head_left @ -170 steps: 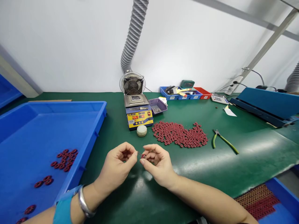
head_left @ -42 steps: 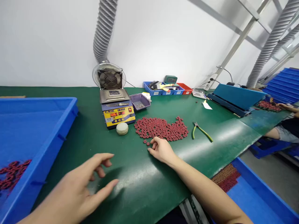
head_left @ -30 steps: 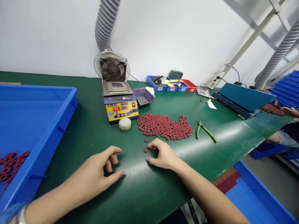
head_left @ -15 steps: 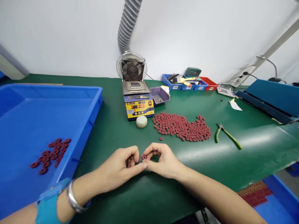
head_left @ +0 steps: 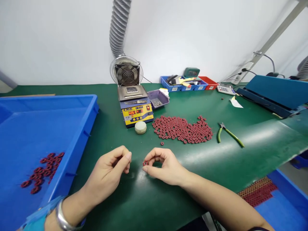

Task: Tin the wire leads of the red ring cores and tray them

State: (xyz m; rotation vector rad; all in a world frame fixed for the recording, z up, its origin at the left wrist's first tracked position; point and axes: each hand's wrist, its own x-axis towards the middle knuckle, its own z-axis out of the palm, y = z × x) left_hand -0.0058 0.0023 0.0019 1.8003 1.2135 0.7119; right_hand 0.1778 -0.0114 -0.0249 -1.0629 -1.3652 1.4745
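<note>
Between the thumb and forefinger of my right hand (head_left: 166, 166) is a small red stator core (head_left: 145, 163), ring-shaped with teeth around it. My left hand (head_left: 110, 170) is apart from it on the left, thumb pressed to curled fingers; anything inside that pinch is too small or hidden to make out. Beyond my hands a pile of similar red cores (head_left: 180, 128) lies spread over the green table, with one loose core (head_left: 162, 143) in front of it. Several more cores with thin wires (head_left: 45, 171) sit in the large blue tray (head_left: 84, 128) on my left.
A yellow-and-blue heated unit (head_left: 137, 114) with a fan and a grey hose (head_left: 119, 27) stands at the back. Before it is a round pale tin (head_left: 140, 127). Green-handled cutters (head_left: 229, 134) lie at right. A purple tray (head_left: 157, 98) and small blue bins (head_left: 172, 84) stand behind.
My left hand has moved left, away from the core and my right hand, which still holds it. The whole view has shifted slightly.
</note>
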